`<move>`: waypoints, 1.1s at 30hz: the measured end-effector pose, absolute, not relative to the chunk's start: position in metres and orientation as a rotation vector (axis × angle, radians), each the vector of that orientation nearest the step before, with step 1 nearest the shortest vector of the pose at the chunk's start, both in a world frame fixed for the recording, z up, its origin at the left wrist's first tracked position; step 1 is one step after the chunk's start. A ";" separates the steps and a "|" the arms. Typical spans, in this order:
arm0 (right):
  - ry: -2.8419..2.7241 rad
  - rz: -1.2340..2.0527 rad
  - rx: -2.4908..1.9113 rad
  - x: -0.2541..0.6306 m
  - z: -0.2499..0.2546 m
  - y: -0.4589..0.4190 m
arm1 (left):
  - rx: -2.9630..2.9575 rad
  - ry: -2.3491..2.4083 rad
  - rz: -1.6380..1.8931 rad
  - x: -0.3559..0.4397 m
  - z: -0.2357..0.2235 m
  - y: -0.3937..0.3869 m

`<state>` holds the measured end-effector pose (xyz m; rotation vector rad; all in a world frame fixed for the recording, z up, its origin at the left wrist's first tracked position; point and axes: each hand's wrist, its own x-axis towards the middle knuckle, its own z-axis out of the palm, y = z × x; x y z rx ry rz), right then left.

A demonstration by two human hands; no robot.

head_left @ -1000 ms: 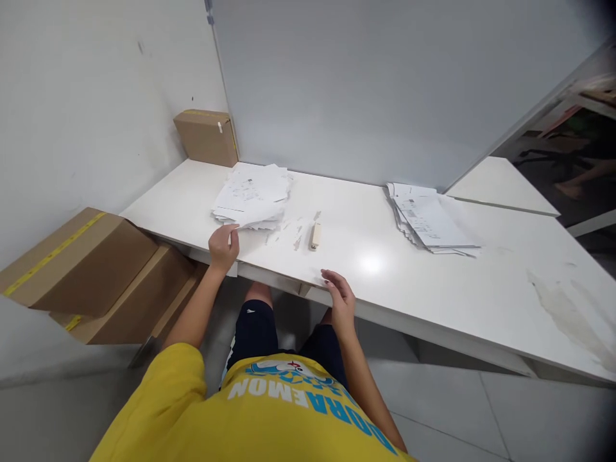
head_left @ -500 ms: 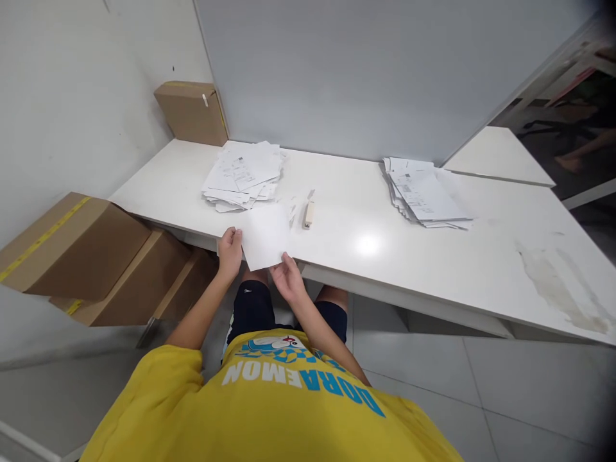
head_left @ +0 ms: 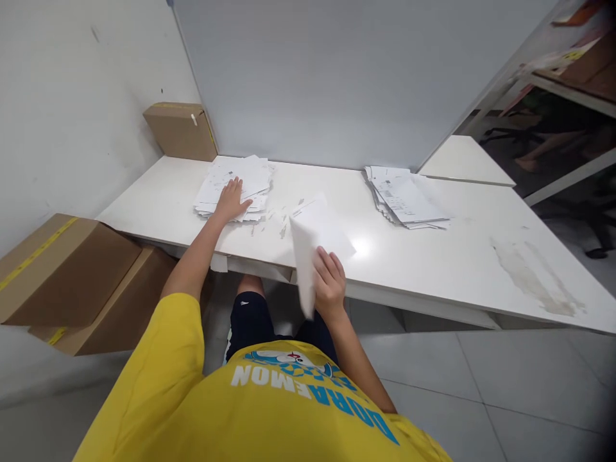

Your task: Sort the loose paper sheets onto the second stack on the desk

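My left hand (head_left: 231,200) lies on the left pile of printed papers (head_left: 250,172), its fingers spread over the top sheet. In my right hand (head_left: 330,282), fingers closed, is a sheet of white paper (head_left: 323,221), held by its near edge. The sheet is bent: its left side stands up and looks blurred, while the rest slants over the front of the table. Whether it is one sheet or more, I cannot tell.
On the white table (head_left: 462,269) a second paper pile (head_left: 409,199) lies to the right. A cardboard box (head_left: 180,131) stands in the back left corner. Larger cardboard boxes (head_left: 67,276) are at the lower left. A grey partition (head_left: 308,83) rises behind.
My left hand has let go of the sheet and moved up onto the left pile. My right hand has carried the sheet rightward and tilted it. The small beige block is now out of sight.
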<state>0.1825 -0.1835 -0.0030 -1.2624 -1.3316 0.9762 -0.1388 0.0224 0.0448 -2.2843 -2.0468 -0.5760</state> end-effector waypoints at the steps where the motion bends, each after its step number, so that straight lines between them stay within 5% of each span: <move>1: -1.384 0.902 -1.245 0.187 -0.003 -0.183 | -2.301 -2.024 -0.528 -0.139 0.044 0.028; 6: -1.603 0.288 -1.345 0.216 -0.023 -0.185 | -2.234 -1.892 -0.514 -0.133 0.041 0.024; 11: -1.556 0.044 -1.608 0.247 -0.056 -0.190 | -2.105 -1.929 -0.642 -0.126 0.060 0.011; 17: -1.596 0.275 -1.658 0.251 -0.056 -0.199 | -2.248 -1.533 -1.051 -0.052 0.080 -0.068; 22: -1.050 0.740 -1.356 0.242 -0.036 -0.219 | -2.893 -0.896 -0.748 0.036 0.061 -0.137; 27: -0.518 1.188 -1.000 0.262 -0.016 -0.211 | -3.204 -0.420 -0.449 0.068 0.031 -0.112; 33: -0.468 1.215 -1.084 0.297 -0.027 -0.182 | -3.135 -0.680 -0.483 0.066 0.023 -0.056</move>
